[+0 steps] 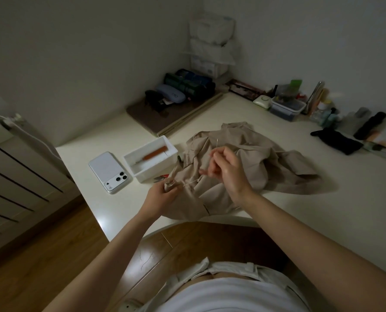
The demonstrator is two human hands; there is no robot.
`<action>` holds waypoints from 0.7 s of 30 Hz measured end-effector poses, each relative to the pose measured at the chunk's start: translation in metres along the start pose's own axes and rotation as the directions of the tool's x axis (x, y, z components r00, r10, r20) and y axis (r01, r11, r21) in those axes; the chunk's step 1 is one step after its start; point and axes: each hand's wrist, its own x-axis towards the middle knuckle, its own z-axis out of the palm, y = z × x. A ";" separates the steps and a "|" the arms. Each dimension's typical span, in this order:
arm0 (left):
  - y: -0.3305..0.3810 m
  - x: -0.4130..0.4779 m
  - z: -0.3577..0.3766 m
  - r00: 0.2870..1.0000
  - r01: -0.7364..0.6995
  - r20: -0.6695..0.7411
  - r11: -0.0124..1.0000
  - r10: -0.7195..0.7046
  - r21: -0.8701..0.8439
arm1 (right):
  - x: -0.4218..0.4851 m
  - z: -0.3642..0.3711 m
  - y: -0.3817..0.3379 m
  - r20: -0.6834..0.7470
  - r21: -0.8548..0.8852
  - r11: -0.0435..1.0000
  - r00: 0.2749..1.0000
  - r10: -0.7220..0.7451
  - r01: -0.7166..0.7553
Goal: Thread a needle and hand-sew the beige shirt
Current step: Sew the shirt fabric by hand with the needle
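White phone lies face down at the left of my desk, just beside a white box with an orange-handled tool inside. My left hand pinches a bunched fold of the beige shirt near the desk's front edge. A pale thread runs from there toward my right hand, whose fingers grip the needle, pointing up over the shirt crumpled mid-desk.

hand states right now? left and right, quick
Left hand: closed, gripping a bunched fold of the beige shirt.
Right hand: closed, pinching the needle; the thread runs to the fold.
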 end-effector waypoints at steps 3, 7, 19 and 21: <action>0.005 0.001 -0.002 1.000 0.004 -0.020 1.000 -0.004 -0.028 | -0.001 -0.014 0.009 0.008 -0.208 0.977 0.999 0.050 -0.047; 0.008 0.003 -0.004 0.999 0.000 -0.036 0.999 -0.002 -0.043 | 0.000 -0.037 0.028 -0.084 -0.644 0.740 0.980 0.179 -0.191; 0.017 0.004 -0.002 1.000 -0.031 -0.001 1.000 0.031 -0.005 | 0.004 -0.004 0.036 0.177 -0.703 0.711 0.964 0.197 -0.016; 0.017 0.005 -0.003 1.000 -0.017 -0.002 1.000 0.017 -0.003 | 0.005 -0.003 0.039 0.165 -0.711 0.703 0.972 0.170 -0.002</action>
